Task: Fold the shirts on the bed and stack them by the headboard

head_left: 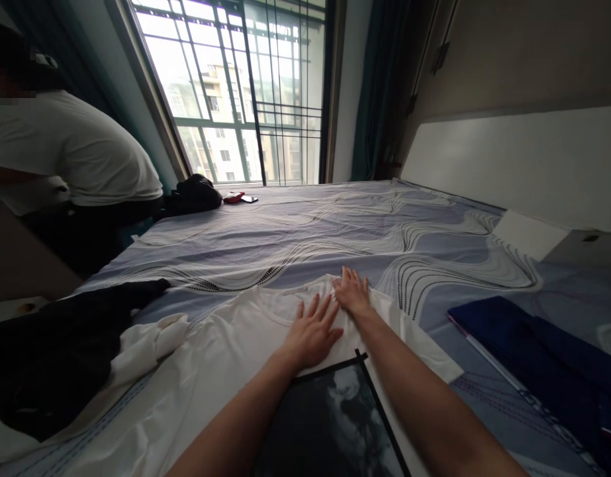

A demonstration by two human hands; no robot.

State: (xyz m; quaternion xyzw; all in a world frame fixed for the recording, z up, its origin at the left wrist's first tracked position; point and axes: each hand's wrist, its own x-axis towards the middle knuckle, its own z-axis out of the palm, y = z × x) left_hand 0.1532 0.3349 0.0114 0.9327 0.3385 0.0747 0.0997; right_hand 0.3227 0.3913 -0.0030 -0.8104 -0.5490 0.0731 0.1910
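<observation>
A white T-shirt point(220, 358) with a dark framed print point(310, 424) on its front lies spread on the bed, its neckline toward the window. My left hand point(312, 331) rests flat on the shirt just above the print, fingers spread. Beside it, my right hand point(352, 291) lies on the shirt near the collar and shoulder, fingers stretched out and palm down. Both hands press on the cloth without gripping it. My forearms cover parts of the print and the shirt's lower front.
The bed has a patterned grey-blue sheet point(335, 225). Black clothing point(51, 351) and bunched white cloth point(153, 341) lie left; folded navy clothing point(543, 358) lies right. A black bag point(196, 192) and a phone point(249, 199) are near the window. A person point(96, 146) bends over at left.
</observation>
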